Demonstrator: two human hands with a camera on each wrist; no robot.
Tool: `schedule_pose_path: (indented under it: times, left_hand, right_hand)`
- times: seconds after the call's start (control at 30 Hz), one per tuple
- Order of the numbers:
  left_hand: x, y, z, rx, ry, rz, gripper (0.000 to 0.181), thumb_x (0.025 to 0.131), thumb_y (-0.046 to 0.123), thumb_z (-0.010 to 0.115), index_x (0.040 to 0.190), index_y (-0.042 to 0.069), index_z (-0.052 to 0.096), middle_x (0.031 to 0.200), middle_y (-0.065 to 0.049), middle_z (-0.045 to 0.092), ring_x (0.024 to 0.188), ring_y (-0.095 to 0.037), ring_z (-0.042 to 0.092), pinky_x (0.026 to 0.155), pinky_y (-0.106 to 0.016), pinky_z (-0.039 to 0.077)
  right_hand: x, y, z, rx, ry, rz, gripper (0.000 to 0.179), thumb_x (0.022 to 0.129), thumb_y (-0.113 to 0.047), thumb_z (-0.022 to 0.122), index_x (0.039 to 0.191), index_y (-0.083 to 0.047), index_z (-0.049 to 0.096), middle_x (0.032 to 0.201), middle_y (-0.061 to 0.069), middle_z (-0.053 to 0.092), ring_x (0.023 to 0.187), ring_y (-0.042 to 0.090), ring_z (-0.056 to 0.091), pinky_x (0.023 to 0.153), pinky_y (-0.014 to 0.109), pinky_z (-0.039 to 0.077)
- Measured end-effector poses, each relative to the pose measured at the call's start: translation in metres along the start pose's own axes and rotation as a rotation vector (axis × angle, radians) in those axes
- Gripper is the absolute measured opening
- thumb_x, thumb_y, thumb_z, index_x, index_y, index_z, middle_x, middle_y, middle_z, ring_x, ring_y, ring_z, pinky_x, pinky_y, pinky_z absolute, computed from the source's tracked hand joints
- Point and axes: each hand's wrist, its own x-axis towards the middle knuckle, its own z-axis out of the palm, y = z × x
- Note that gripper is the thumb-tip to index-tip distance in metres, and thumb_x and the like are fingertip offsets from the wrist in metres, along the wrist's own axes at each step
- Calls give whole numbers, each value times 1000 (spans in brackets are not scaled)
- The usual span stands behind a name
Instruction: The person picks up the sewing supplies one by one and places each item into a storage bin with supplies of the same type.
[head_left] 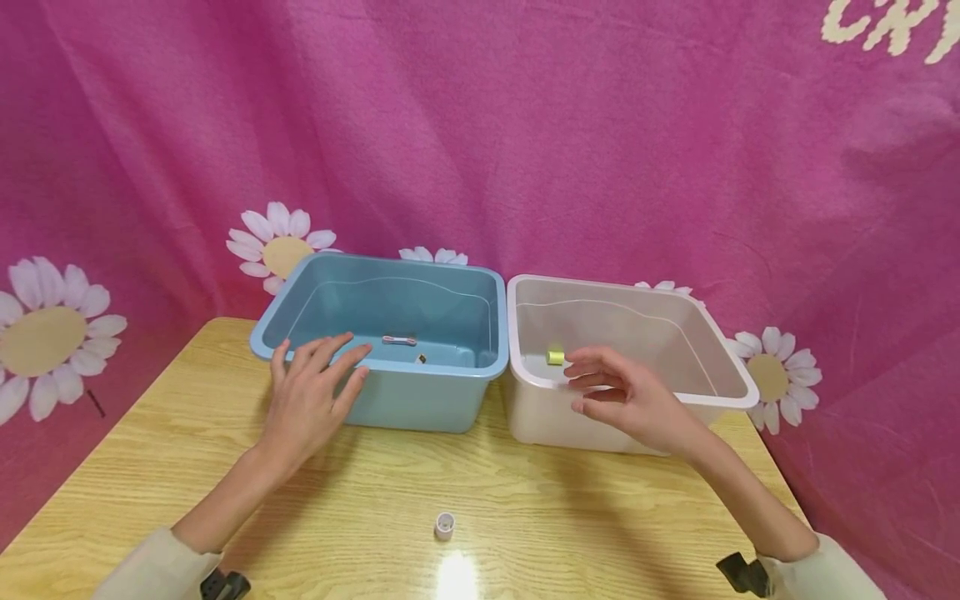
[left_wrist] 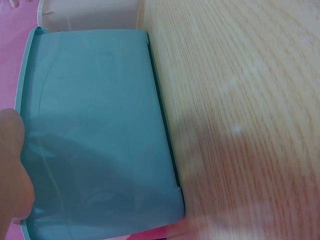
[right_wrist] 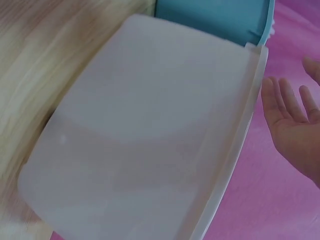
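Note:
My left hand (head_left: 306,410) hovers at the front rim of a blue plastic bin (head_left: 420,396), fingers spread and slightly bent, nothing held. Inside that bin lie a small pink-and-white banded item (head_left: 399,340) and a tiny brown-gold piece (head_left: 421,359). Over the front rim of a pale pinkish bin (head_left: 570,417), my right hand (head_left: 641,404) has loosely curved fingers with nothing between them. A yellow-green cylinder (head_left: 555,357), like a small spool, sits in this bin just left of my fingertips. In the right wrist view, the hand (right_wrist: 295,127) appears beside the bin's rim.
A small white cap-like cylinder (head_left: 445,525) stands on the wooden table (head_left: 375,500), in front of the bins. The two bins stand side by side, their rims almost meeting. Behind them hangs a magenta cloth (head_left: 480,142) with daisies.

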Motion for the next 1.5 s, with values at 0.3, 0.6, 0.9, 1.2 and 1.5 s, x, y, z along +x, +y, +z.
schedule_pose_path:
  times: [0.3,0.6,0.9,1.2,1.5]
  left_hand:
    - [-1,-1,1,1,-6,-5,34,100,33,55,125,15,68,133,-16,59,120,-39,50,106,-68,15]
    - [0,0,0,6,4,4,34,99,33,55,125,14,69,132,-16,60,118,-39,51,106,-68,15]
    - [0,-1,1,8,-1,3,34,98,32,57,125,15,69,132,-16,60,119,-39,50,106,-68,15]
    - [0,-1,1,2,11,6,33,98,31,57,125,15,69,132,-16,60,118,-39,51,105,-69,15]
    - [0,-1,2,-7,25,8,35,100,35,54,124,14,69,131,-16,61,118,-39,51,105,-68,16]
  right_hand:
    - [-6,-11,19,-10,-95,59,53,89,-2,74,137,-8,54,120,13,68,113,29,65,92,38,52]
    - [-5,-7,35,29,-155,92,50,92,-9,73,137,-13,54,122,3,67,116,18,63,96,44,49]
    - [-5,4,58,56,-210,62,50,89,-2,73,136,-10,56,123,4,68,115,19,64,95,40,50]
    - [-5,14,80,72,-243,63,52,89,-2,73,138,-7,56,128,8,65,115,22,65,93,35,52]
    - [-4,26,102,83,-329,97,51,91,-2,71,139,-9,55,129,8,65,119,28,62,96,43,50]
